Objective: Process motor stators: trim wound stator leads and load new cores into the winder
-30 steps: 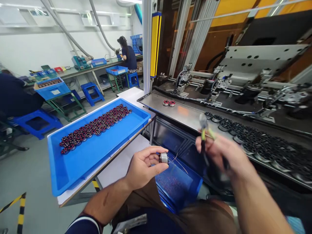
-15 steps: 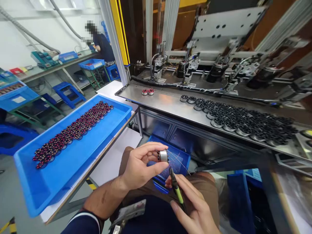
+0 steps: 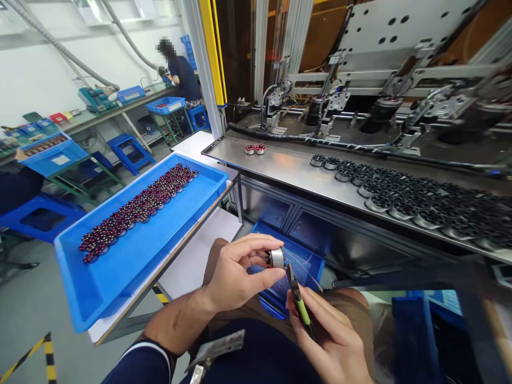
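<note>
Between thumb and fingers, my left hand (image 3: 236, 272) pinches a round silver motor part (image 3: 277, 258) with black inner teeth, held on its side. Thin wires (image 3: 300, 262) trail from it to the right. My right hand (image 3: 328, 330) is wrapped round a pair of cutting pliers (image 3: 300, 304) with green and black handles. The pliers' dark jaws are up at the right face of the motor part, by the wires. Whether the jaws touch a wire is too small to tell. Below both hands stands a blue bin (image 3: 316, 266) with wire scraps.
On the left a blue tray (image 3: 168, 234) holds rows of red-and-black motor parts (image 3: 140, 205). A metal ledge (image 3: 288, 168) before the machine bears two red parts (image 3: 255, 150) and many black-and-silver ones (image 3: 424, 197). A co-worker (image 3: 182, 77) sits at the back left.
The camera view has turned slightly left, so the scene sits farther right. My right hand has brought the pliers' jaws closer to the motor part. My left hand keeps its pinch.
</note>
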{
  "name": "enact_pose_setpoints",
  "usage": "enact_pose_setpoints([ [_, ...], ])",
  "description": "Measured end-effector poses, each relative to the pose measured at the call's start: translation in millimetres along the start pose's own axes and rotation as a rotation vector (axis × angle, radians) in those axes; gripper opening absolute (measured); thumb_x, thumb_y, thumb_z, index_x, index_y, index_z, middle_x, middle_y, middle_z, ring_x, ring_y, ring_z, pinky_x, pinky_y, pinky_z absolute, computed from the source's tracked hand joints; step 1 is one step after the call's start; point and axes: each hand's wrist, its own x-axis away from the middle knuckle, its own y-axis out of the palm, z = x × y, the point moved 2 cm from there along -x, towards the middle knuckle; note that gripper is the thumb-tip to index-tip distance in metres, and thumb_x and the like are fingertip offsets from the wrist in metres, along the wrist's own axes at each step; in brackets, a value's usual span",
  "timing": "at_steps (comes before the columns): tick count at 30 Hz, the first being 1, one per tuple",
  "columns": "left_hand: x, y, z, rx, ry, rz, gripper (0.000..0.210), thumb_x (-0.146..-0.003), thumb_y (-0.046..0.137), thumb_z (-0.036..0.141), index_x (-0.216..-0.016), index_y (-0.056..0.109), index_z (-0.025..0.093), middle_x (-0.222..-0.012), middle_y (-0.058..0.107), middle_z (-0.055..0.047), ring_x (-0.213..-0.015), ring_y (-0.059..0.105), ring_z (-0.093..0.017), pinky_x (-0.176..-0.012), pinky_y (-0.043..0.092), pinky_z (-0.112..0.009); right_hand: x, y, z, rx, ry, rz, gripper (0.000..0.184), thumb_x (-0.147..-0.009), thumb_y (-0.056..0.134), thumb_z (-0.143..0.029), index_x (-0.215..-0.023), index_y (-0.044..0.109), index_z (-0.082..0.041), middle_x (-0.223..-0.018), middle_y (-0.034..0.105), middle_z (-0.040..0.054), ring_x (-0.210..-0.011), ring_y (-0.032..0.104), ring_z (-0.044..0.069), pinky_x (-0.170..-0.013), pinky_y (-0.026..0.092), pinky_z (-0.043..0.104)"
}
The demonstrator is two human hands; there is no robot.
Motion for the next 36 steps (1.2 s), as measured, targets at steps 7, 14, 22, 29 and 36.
enact_pose_setpoints([
  [7,1,-0.2,2,0.04,0.024,-0.034,0.024,-0.082,0.076,0.023,-0.105,0.073,0.017,-0.115,0.07,-0.012,-0.107,0.067,-0.022,-0.088,0.059,-0.03,5,1,4,-0.022,-0.001,0.006,0.056,-0.089,0.062,-0.015,-0.143,0.054,-0.025,-0.117,0.072,0.0106,-0.102,0.072,0.026,-0.09,0.06,0.034],
  [14,3,-0.4,6,-0.042,0.138,0.011,0.017,-0.086,0.07,0.015,-0.102,0.074,0.02,-0.11,0.072,-0.009,-0.108,0.067,-0.019,-0.09,0.058,-0.029,-3,5,1,-0.06,-0.019,-0.044,0.059,-0.089,0.059,-0.011,-0.146,0.049,-0.026,-0.119,0.068,0.0101,-0.103,0.07,0.022,-0.092,0.058,0.031],
  [22,1,-2.6,4,-0.109,0.183,-0.006,0.017,-0.085,0.07,0.012,-0.1,0.074,0.02,-0.108,0.074,-0.008,-0.104,0.068,-0.017,-0.085,0.058,-0.025,-8,6,1,-0.08,-0.031,-0.045,0.059,-0.089,0.059,-0.009,-0.145,0.051,-0.027,-0.12,0.068,0.0103,-0.097,0.072,0.022,-0.091,0.059,0.033],
  [29,-1,-0.8,7,-0.167,0.225,-0.018,0.016,-0.084,0.071,0.012,-0.097,0.074,0.019,-0.105,0.076,-0.008,-0.101,0.07,-0.017,-0.087,0.057,-0.025,-6,2,3,-0.01,-0.076,-0.01,0.058,-0.088,0.058,-0.007,-0.142,0.054,-0.025,-0.114,0.072,0.0086,-0.096,0.073,0.021,-0.089,0.059,0.028],
  [36,2,-1.3,6,-0.124,0.207,-0.016,0.02,-0.083,0.071,0.01,-0.1,0.074,0.021,-0.107,0.075,-0.007,-0.101,0.07,-0.017,-0.083,0.058,-0.024,-7,4,2,-0.002,-0.055,-0.015,0.057,-0.089,0.058,-0.008,-0.144,0.051,-0.023,-0.113,0.07,0.0107,-0.096,0.072,0.021,-0.088,0.059,0.03],
])
